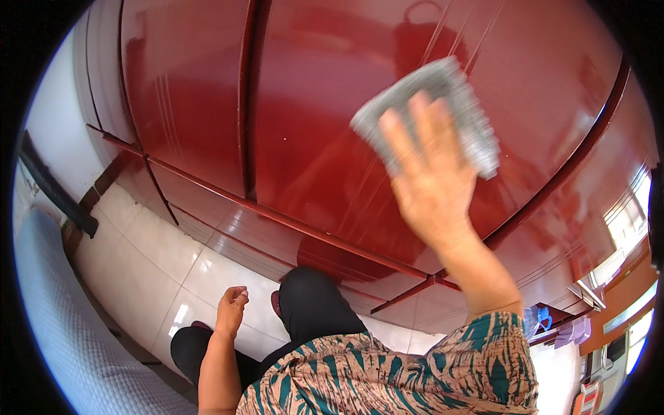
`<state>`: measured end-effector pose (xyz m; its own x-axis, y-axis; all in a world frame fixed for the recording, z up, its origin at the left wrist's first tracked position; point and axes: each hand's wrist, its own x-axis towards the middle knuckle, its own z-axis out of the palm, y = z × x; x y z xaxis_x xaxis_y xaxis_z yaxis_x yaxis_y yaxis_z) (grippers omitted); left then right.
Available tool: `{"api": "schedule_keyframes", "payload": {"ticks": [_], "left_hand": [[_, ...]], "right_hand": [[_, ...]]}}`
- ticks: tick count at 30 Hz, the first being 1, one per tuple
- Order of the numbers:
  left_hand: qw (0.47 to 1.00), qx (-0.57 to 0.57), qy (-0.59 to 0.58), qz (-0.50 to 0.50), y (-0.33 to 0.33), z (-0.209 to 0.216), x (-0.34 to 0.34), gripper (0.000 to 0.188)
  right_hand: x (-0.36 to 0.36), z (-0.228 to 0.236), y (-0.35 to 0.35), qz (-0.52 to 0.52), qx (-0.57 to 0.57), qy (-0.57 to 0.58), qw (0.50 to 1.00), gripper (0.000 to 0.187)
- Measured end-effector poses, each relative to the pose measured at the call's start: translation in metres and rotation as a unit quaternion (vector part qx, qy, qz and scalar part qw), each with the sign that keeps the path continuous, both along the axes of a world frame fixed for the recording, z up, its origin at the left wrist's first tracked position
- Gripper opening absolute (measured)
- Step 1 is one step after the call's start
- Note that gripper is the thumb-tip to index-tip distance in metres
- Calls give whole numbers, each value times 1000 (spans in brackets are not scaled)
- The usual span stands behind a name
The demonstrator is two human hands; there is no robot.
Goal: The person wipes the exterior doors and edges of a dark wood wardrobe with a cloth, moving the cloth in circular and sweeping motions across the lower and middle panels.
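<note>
With its fingers spread, my right hand (432, 173) holds a grey cloth (408, 90) flat against the glossy dark red cabinet door (311, 124). The cloth and fingers are slightly blurred by motion. Part of the cloth reaches past my fingertips and out to the right of the hand. My left hand (232, 310) hangs low beside my knee, away from the cabinet. Its fingers are loosely curled in, and nothing shows in them.
A long red ledge (297, 225) runs under the doors, above lower panels. Pale floor tiles (149, 277) lie below. At left stands a light blue quilted surface (69, 332) near a black pipe-like bar (59, 190). A blue plastic container (539, 318) is at far right.
</note>
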<state>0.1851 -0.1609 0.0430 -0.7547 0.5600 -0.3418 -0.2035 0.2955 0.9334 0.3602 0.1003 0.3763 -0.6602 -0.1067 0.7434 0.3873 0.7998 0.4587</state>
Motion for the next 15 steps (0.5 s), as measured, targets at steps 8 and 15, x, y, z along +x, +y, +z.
{"api": "schedule_keyframes", "payload": {"ticks": [8,15], "left_hand": [[1000,-3,26,15,0,-7,2,32],[997,-12,74,-20,-1,-2,6,31]], "right_hand": [[56,-135,8,36,-72,-265,961,63],[147,-165,37,-51,-57,-207,975,63]]}}
